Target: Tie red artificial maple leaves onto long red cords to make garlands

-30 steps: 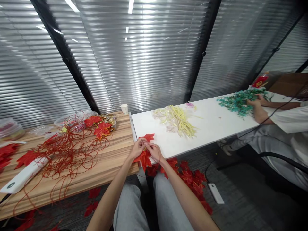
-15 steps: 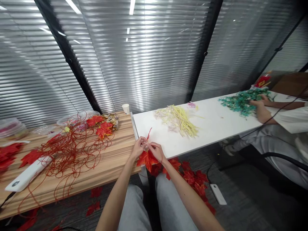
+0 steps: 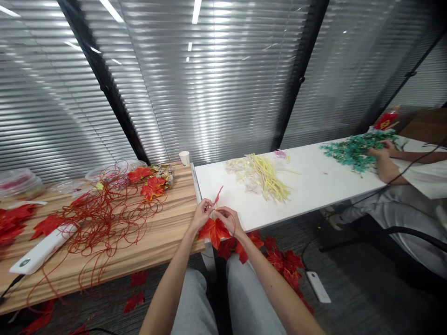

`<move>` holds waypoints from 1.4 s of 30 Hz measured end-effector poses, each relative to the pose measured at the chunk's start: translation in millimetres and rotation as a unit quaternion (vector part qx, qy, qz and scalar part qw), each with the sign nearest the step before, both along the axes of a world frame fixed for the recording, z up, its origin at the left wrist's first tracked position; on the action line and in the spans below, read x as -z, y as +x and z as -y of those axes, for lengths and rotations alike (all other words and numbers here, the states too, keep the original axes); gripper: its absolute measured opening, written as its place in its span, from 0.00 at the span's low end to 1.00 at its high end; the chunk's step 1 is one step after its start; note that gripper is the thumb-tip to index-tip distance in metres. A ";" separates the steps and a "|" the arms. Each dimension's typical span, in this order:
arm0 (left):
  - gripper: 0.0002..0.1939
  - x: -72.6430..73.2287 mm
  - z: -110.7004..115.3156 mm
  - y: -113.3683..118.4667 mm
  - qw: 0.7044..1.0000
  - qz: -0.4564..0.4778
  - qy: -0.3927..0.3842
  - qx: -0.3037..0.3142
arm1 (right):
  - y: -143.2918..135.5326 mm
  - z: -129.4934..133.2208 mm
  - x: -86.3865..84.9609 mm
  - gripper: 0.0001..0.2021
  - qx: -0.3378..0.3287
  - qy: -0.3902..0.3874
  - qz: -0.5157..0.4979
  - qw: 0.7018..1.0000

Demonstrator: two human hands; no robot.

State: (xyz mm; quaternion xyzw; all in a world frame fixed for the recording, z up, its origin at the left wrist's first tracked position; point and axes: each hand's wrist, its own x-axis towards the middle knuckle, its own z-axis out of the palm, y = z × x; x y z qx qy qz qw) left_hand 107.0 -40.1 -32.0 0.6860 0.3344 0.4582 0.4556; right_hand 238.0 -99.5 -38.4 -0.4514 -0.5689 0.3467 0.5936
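A red-orange artificial maple leaf hangs below my fingers, with a second, narrow-looking red leaf standing up above them. My left hand pinches at the stem between the two leaves. From the other side, my right hand meets it with thumb and fingertips pressed together, and a thin red cord runs by its fingers. What exactly lies between the fingertips is too small to make out. More red maple leaves trail beneath the white table's edge by my right forearm.
On the wooden table lie a tangle of red cord, a white power strip and loose leaves. A paper cup stands behind. Yellow strips lie on the white table. A co-worker's hands hold green foliage.
Both hands stay together at the leaf stem, with the fingers shifting slightly and the right hand's fingers a little more spread. The view has tilted a little.
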 end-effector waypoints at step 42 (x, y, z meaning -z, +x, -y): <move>0.28 11.6 221.8 -12.3 0.955 0.023 -0.268 -0.128 | 8.3 10.2 7.5 0.13 0.063 -0.036 -0.045 0.996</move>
